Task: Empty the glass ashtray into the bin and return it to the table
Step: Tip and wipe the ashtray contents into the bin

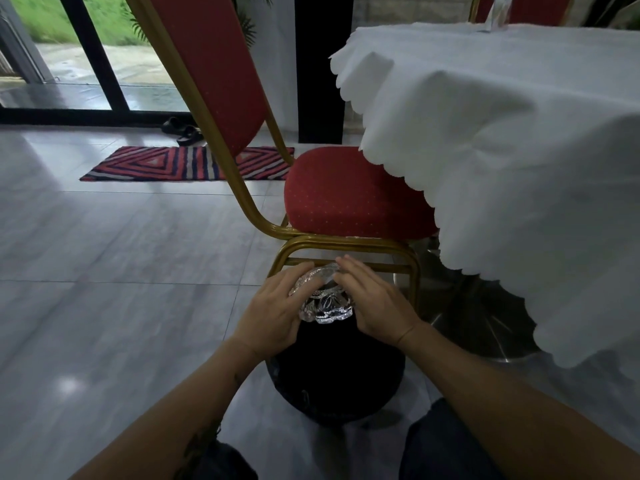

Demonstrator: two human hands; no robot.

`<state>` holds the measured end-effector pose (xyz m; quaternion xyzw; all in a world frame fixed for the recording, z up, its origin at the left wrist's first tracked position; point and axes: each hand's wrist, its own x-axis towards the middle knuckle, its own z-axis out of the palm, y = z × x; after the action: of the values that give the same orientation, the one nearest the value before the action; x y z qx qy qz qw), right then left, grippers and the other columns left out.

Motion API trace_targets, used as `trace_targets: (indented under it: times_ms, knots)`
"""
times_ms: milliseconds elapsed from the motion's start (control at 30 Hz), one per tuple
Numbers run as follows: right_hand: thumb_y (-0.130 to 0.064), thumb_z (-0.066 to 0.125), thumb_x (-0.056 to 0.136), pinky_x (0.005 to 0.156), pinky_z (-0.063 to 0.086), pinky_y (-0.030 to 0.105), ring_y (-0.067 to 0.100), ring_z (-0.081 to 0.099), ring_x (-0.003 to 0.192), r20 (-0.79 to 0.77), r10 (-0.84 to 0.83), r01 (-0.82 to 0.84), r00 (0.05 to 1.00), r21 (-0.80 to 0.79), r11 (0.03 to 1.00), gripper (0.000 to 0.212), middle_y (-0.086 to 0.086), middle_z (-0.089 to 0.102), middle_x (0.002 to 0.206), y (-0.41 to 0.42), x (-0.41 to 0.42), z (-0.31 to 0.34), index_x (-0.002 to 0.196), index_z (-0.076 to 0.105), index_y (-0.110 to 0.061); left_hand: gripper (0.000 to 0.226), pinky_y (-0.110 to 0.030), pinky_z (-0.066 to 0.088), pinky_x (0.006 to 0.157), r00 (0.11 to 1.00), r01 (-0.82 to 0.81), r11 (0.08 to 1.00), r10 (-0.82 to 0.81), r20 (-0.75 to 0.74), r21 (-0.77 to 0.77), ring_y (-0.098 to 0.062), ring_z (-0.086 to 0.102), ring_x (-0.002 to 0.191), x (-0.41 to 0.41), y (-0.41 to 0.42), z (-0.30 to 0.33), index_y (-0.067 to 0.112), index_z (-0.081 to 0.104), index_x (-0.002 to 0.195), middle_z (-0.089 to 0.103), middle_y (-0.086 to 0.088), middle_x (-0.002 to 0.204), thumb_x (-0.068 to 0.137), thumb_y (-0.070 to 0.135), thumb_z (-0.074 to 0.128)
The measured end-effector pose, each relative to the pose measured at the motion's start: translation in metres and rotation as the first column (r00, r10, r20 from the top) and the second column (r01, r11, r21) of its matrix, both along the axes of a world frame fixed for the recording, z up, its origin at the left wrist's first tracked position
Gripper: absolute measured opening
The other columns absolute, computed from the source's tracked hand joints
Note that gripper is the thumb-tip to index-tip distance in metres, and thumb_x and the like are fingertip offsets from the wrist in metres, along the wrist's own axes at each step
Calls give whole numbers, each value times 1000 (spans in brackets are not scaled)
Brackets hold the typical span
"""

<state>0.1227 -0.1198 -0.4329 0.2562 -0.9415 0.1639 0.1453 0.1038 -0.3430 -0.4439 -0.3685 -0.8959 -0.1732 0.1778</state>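
Note:
The cut-glass ashtray (325, 303) is tipped on its side between both palms, directly over the far rim of a round black bin (332, 379) on the floor. My left hand (273, 310) grips its left edge and my right hand (374, 303) presses its right edge, fingers pointing forward. The bin's inside is dark and I cannot make out its contents. The table (502, 126), draped in a white scalloped cloth, fills the upper right.
A red padded chair with a gold frame (346, 199) stands just beyond the bin, its seat tucked under the cloth. The table's steel foot (485, 327) is at the right. A striped mat (180, 164) and sandals lie by the glass door. My knees frame the bottom edge.

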Motion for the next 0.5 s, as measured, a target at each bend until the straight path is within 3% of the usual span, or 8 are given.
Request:
trace_targets:
  times_ms: [67,333,500]
  knots:
    - [-1,53,82,100,50,52,31,33,144,13,-7,7,1000,0,1000,50,15,42,151,-1,1,0,128,42,-17,64,-40,47,103,1000,-21,1000,21,9,5,-29,51,127,0,-1,2,21,42,142,48,-12,145,81,15,62]
    - [-37,27,81,103,47,53,30,33,144,76,-48,49,996,-12,999,60,14,40,153,1,6,7,134,44,-14,54,-42,53,95,999,-43,998,44,21,-47,-31,61,115,2,0,12,16,56,135,59,-12,134,84,26,43]
    - [-30,25,82,100,50,53,31,35,142,71,-42,43,997,-16,999,57,16,44,149,0,7,12,129,50,-10,50,-41,53,98,999,-31,998,31,10,-58,-29,61,117,0,0,13,16,56,134,61,-9,135,85,24,48]
